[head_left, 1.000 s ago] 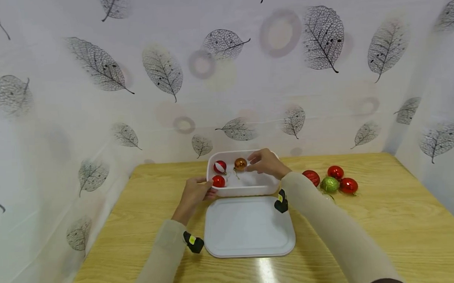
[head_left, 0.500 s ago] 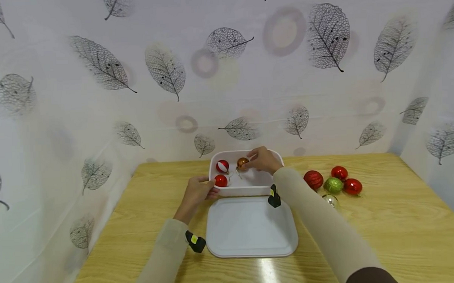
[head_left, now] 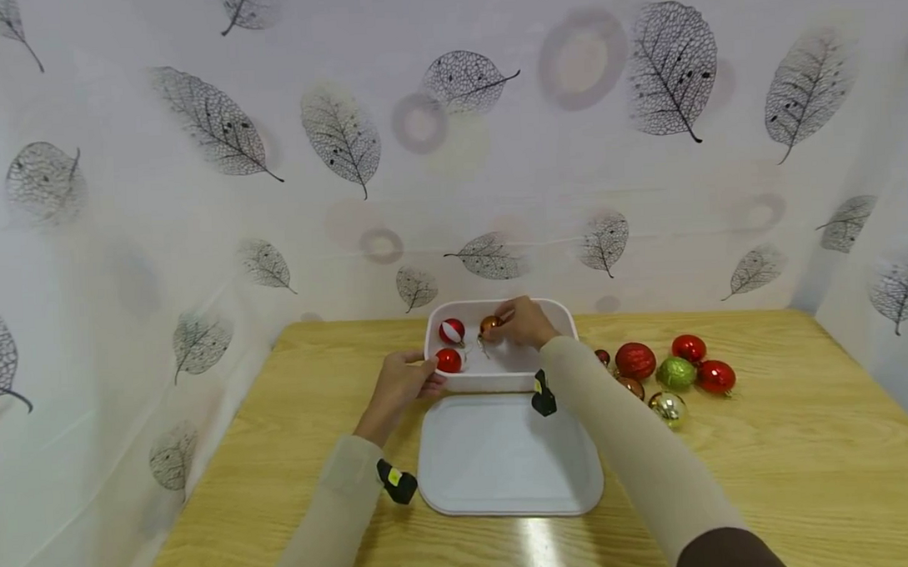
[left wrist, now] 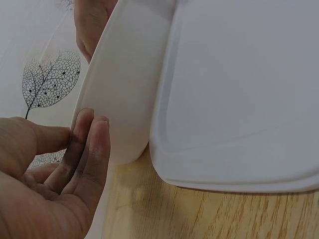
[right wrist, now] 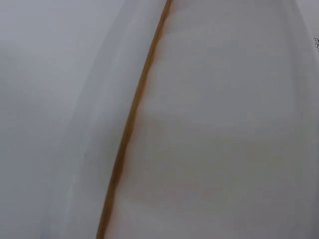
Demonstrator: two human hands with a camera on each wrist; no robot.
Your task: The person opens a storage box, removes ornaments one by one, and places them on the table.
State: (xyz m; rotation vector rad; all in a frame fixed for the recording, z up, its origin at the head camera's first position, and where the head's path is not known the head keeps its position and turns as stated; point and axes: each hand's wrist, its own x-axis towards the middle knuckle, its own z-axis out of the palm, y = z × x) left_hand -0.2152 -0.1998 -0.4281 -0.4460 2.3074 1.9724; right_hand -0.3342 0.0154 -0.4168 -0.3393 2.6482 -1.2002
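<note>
A white plastic container (head_left: 495,383) stands at the back of the table. Its near left corner is in my left hand (head_left: 397,387); in the left wrist view, thumb and fingers (left wrist: 98,142) pinch the wall at the rim. Inside, my right hand (head_left: 529,323) holds an orange Christmas bauble (head_left: 489,326) by its right side with the fingertips. Left of that bauble lie a red-and-white bauble (head_left: 451,330) and a plain red bauble (head_left: 448,360), close to my left hand. The right wrist view shows only the container's wall (right wrist: 214,124) and the lid, no hand.
A white lid (head_left: 508,457) lies flat just in front of the container. To the right, beside my right forearm, several loose baubles are grouped: dark red (head_left: 635,361), green (head_left: 677,374), red (head_left: 716,377) and gold (head_left: 668,409). A leaf-print curtain (head_left: 488,190) closes off the back.
My right hand has moved left and down to the orange bauble and now holds it. The left hand keeps its hold on the container. The whole head view has shifted slightly.
</note>
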